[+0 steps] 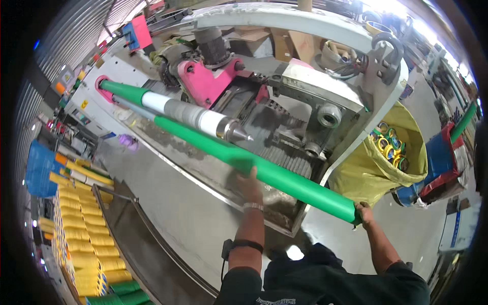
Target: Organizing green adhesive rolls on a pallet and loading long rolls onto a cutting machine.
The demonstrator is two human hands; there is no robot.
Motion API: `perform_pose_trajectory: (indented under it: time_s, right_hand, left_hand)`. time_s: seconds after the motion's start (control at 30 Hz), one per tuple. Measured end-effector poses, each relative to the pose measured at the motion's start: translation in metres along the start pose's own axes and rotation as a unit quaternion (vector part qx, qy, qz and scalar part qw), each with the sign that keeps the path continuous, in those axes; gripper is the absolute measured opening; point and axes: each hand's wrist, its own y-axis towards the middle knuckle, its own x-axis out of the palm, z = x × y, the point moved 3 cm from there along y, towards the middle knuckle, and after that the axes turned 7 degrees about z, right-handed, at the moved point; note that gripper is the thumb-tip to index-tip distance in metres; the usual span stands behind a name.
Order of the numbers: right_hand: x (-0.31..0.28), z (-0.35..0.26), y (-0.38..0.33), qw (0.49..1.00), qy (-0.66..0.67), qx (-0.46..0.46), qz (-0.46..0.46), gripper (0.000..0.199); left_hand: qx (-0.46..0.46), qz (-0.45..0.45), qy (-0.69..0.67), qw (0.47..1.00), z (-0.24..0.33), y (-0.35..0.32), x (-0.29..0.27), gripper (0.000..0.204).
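Observation:
A long green roll (295, 181) slants in front of a machine, its far end beside a metal shaft (188, 116) with white and grey bands and a pointed steel tip. My right hand (364, 212) is closed around the roll's near right end. At about mid-length my left hand (249, 185) is against the roll's near side, thumb up; motion smears it and its fingertips are partly hidden. More green covering (122, 91) sits on the shaft's far left end, by a pink ring (103, 90).
The machine has a pink bracket (211, 84), a white-topped carriage (320, 84) and a black handwheel (389, 56). A yellow sack (356, 168) of small coloured rings stands at right. Stacked yellow rolls (86, 239) and a metal-framed cart (147, 244) are at lower left.

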Motion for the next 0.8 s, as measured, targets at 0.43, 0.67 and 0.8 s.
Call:
perform_pose_trajectory:
  time_s: [0.43, 0.67, 0.8]
  right_hand:
    - [0.099, -0.048, -0.014, 0.994, -0.100, -0.015, -0.045, 0.098]
    - [0.312, -0.175, -0.071, 0.850, -0.407, -0.303, -0.139, 0.098]
    - [0.387, -0.213, -0.081, 0.899, -0.367, -0.215, -0.104, 0.073]
  left_hand:
    - [0.044, 0.101, -0.176, 0.978, 0.048, 0.212, -0.017, 0.043]
    - [0.104, 0.077, -0.079, 0.988, 0.087, 0.483, -0.102, 0.042]
    - [0.056, 0.126, 0.136, 0.981, 0.112, 0.552, -0.012, 0.045]
